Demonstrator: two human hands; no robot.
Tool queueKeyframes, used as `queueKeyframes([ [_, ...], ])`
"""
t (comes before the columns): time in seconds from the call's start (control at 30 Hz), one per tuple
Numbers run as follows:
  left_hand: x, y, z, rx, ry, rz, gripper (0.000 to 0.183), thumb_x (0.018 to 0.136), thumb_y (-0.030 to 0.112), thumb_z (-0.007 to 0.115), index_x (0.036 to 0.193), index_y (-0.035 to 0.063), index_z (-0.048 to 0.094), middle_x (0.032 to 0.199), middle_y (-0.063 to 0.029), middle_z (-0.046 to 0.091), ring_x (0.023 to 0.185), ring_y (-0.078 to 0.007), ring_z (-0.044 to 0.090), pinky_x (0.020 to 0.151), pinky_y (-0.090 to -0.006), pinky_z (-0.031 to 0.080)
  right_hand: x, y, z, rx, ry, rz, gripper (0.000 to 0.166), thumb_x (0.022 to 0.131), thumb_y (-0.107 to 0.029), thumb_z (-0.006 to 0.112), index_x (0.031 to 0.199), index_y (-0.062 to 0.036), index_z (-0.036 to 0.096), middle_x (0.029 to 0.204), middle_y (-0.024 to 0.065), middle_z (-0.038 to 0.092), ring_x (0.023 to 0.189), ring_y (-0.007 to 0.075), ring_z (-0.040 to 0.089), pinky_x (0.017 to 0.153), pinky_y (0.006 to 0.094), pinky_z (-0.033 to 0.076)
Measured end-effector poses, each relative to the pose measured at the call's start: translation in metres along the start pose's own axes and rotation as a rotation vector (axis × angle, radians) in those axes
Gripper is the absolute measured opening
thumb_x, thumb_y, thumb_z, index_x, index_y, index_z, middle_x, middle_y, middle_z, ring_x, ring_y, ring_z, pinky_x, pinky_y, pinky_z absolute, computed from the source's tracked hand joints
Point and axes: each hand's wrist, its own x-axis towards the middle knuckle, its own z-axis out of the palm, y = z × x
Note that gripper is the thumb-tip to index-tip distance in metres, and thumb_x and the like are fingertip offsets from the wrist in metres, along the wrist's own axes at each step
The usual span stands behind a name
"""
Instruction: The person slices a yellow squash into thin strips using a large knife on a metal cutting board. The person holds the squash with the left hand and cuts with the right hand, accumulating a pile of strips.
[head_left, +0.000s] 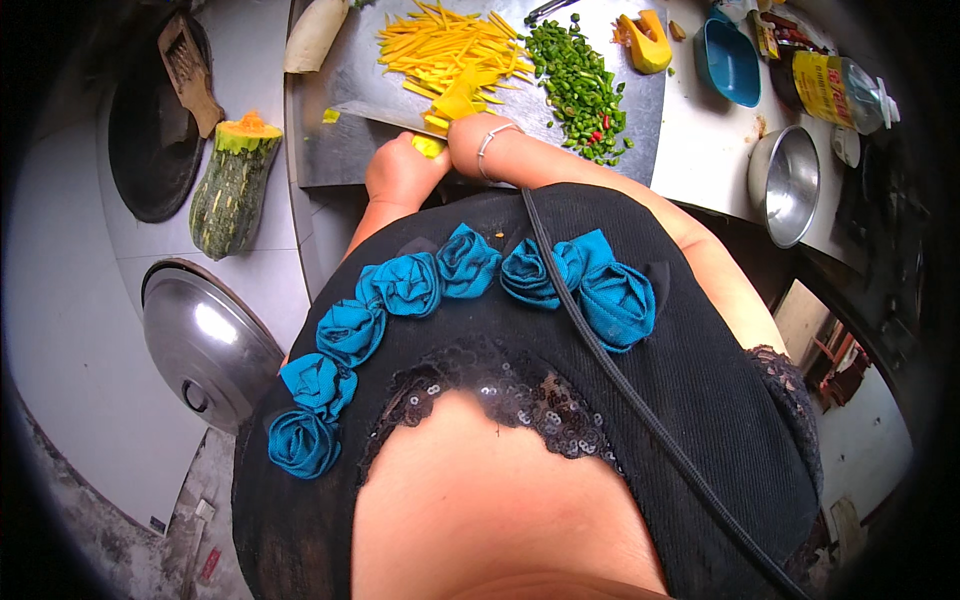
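At the near edge of a metal board (330, 157), my left hand (405, 169) is closed on a small yellow squash piece (428, 145). My right hand (476, 142), with a bracelet at the wrist, is closed at the right end of a kitchen knife, its handle hidden. The knife blade (386, 116) points left, just beyond the left hand. Flat yellow slices (459, 94) lie against its far side. Behind them is a pile of yellow squash strips (442, 41); chopped green peppers (577, 90) with a few red bits are to the right.
Left are a cut green squash (232, 191), a wooden-handled grater (187, 75) and a metal lid (202, 337). A white radish (315, 34) lies at the board's far left. Right are a squash chunk (649, 49), blue container (727, 60), metal bowl (784, 186) and plastic bottle (840, 90).
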Motion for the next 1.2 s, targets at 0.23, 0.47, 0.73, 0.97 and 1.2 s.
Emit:
queueKeyframes([
  [0.23, -0.003, 0.003, -0.008, -0.020, -0.011, 0.007, 0.049, 0.066, 0.053, 0.070, 0.086, 0.0082, 0.067, 0.084, -0.0184, 0.067, 0.083, -0.0365, 0.064, 0.071, -0.0437, 0.051, 0.019, 0.005, -0.008, -0.075, -0.052, -0.020, 0.032, 0.075, -0.020, 0.058, 0.100, -0.0038, 0.070, 0.104, 0.0192, 0.066, 0.096, 0.0329, 0.065, 0.081, 0.0397, 0.051],
  [0.47, -0.006, -0.002, -0.009, -0.037, 0.017, 0.035, 0.048, 0.066, 0.052, 0.070, 0.085, 0.0081, 0.066, 0.083, -0.0182, 0.067, 0.083, -0.0369, 0.064, 0.071, -0.0437, 0.051, 0.032, 0.037, 0.000, -0.024, 0.087, -0.072, 0.029, 0.074, -0.017, 0.054, 0.090, -0.0009, 0.071, 0.094, 0.0220, 0.067, 0.089, 0.0350, 0.065, 0.079, 0.0406, 0.051],
  [0.73, -0.008, -0.001, -0.010, -0.010, -0.021, 0.015, 0.048, 0.066, 0.052, 0.070, 0.084, 0.0076, 0.066, 0.085, -0.0187, 0.067, 0.083, -0.0371, 0.064, 0.071, -0.0440, 0.051, 0.013, 0.004, -0.002, -0.061, 0.035, -0.032, 0.029, 0.075, -0.019, 0.057, 0.094, -0.0015, 0.071, 0.096, 0.0215, 0.067, 0.091, 0.0336, 0.065, 0.079, 0.0396, 0.051],
  [0.97, -0.011, -0.004, -0.002, -0.074, -0.007, -0.019, 0.049, 0.068, 0.051, 0.068, 0.090, 0.0070, 0.067, 0.087, -0.0187, 0.067, 0.086, -0.0367, 0.064, 0.073, -0.0438, 0.051, 0.038, 0.019, 0.003, -0.085, 0.060, -0.076, 0.028, 0.073, -0.018, 0.055, 0.089, -0.0007, 0.071, 0.092, 0.0229, 0.067, 0.088, 0.0358, 0.065, 0.079, 0.0401, 0.050],
  [1.2, -0.007, -0.011, -0.003, -0.099, -0.045, -0.047, 0.050, 0.068, 0.050, 0.068, 0.096, 0.0072, 0.068, 0.091, -0.0174, 0.067, 0.088, -0.0373, 0.063, 0.074, -0.0424, 0.051, -0.014, 0.011, 0.001, -0.033, 0.128, -0.095, 0.029, 0.074, -0.014, 0.053, 0.095, -0.0010, 0.069, 0.093, 0.0204, 0.067, 0.089, 0.0349, 0.066, 0.079, 0.0417, 0.052],
])
